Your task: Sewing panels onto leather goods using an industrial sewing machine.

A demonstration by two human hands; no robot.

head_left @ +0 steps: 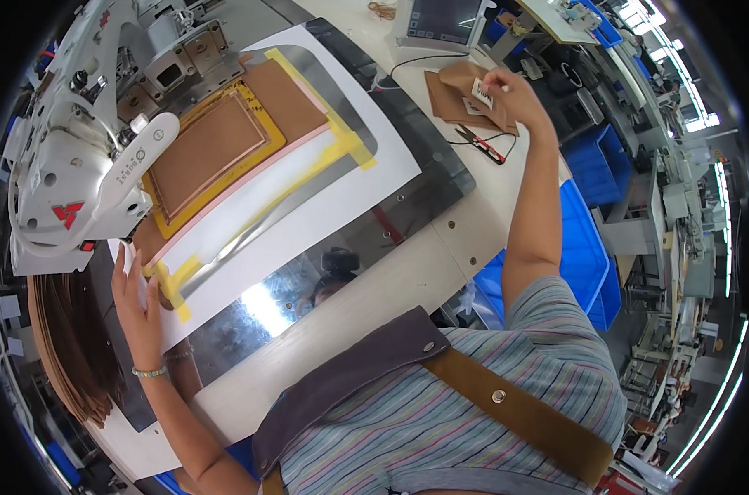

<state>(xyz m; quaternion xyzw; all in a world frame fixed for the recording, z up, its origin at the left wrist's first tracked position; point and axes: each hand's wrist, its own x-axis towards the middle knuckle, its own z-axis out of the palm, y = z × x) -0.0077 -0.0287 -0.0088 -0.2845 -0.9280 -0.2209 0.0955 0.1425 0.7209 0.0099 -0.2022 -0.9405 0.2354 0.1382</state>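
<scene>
My left hand (137, 307) lies with its fingers apart at the near left corner of a white sheet (333, 194), beside a strip of yellow tape (174, 289). On that sheet rests a flat brown panel (282, 103), partly under a yellow-edged frame (269, 142) at the sewing machine (94, 165). Out to the right, my right hand (510, 95) is closed, pinching a small white label (482, 94) with dark print. Below it are folded brown pieces (447, 97); another white label shows among them. Red-handled scissors (483, 144) lie just nearer to me.
A stack of brown sheets (69, 338) hangs at the table's left end. Behind the brown pieces stands a screen (442, 21) with a black cable. Blue bins (581, 247) sit beyond the right table edge. A shiny metal plate (308, 289) borders the white sheet.
</scene>
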